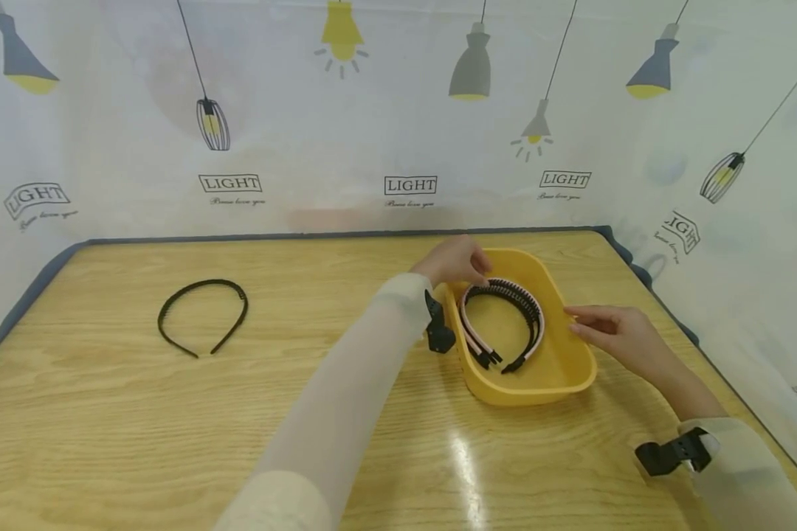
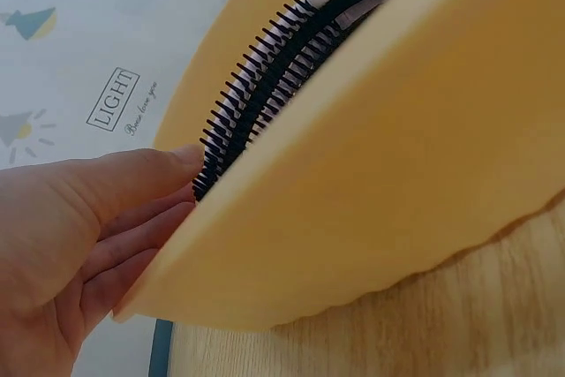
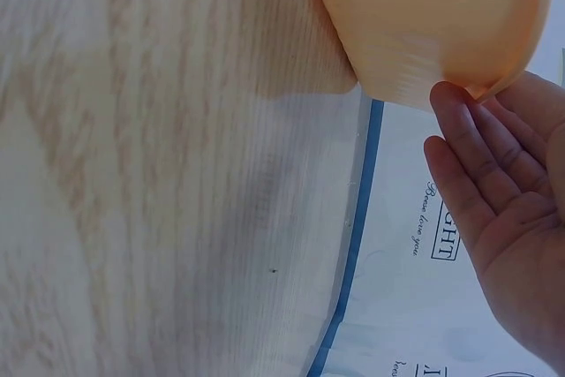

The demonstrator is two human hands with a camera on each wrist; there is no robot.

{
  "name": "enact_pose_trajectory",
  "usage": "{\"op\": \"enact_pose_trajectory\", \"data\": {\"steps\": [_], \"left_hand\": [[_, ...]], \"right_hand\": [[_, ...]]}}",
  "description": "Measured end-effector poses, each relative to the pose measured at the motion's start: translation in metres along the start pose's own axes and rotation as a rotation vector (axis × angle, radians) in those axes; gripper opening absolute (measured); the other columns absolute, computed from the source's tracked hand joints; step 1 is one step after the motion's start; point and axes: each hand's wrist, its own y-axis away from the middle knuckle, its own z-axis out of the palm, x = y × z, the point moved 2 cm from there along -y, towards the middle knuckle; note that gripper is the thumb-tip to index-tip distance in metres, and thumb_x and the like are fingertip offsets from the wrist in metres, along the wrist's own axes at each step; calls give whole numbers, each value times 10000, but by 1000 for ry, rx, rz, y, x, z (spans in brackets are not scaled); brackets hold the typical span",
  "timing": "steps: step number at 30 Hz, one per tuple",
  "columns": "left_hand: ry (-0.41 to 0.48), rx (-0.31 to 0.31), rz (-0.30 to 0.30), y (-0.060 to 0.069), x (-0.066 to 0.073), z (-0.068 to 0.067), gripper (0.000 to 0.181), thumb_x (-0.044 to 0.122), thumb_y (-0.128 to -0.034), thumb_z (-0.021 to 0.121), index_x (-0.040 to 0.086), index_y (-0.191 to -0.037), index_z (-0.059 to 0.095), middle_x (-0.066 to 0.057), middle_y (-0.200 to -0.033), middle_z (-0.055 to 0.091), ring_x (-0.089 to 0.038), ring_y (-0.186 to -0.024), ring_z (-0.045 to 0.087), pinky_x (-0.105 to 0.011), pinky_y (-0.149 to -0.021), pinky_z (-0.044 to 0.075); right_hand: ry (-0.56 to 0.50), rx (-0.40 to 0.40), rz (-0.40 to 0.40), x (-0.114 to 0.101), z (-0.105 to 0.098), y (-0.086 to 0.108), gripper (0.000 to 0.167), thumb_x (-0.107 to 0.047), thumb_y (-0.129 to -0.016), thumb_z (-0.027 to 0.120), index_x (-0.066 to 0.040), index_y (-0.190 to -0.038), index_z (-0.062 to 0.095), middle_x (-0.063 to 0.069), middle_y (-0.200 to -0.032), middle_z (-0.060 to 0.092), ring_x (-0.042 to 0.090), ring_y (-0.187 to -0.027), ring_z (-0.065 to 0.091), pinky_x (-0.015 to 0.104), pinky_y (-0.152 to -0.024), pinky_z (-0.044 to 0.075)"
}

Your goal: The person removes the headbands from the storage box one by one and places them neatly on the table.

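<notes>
Toward the right of the table stands a yellow plastic basket point(image 1: 574, 369) with a stack of pink and black toothed headbands point(image 1: 542, 324) inside. My left hand point(image 1: 454, 262) reaches over its far left rim. In the left wrist view, the thumb and fingers pinch the toothed arch of the headbands point(image 2: 256, 103); the fingertips are partly hidden behind the basket wall. My right hand point(image 1: 620, 335) pinches the basket's right rim, its fingers against the outside in the right wrist view. A thin black headband point(image 1: 215, 281) lies by itself on the left of the table.
The wooden table point(image 1: 139, 435) ends at a dark blue edging point(image 1: 305, 236) along the back and sides. Behind it hangs a pale curtain point(image 1: 345, 133) printed with lamps. A black wrist strap point(image 1: 440, 335) sits on each sleeve.
</notes>
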Motion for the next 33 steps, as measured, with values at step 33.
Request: {"op": "enact_pose_trajectory", "data": {"steps": [33], "left_hand": [[-94, 3, -69, 1, 9, 7, 211, 126, -838, 671, 134, -1047, 697, 31, -1006, 653, -101, -898, 581, -219, -782, 467]], "right_hand": [[0, -9, 26, 0, 0, 0, 346, -126, -891, 607, 27, -1201, 588, 204, -1087, 624, -56, -836, 577, 151, -664, 495]]}}
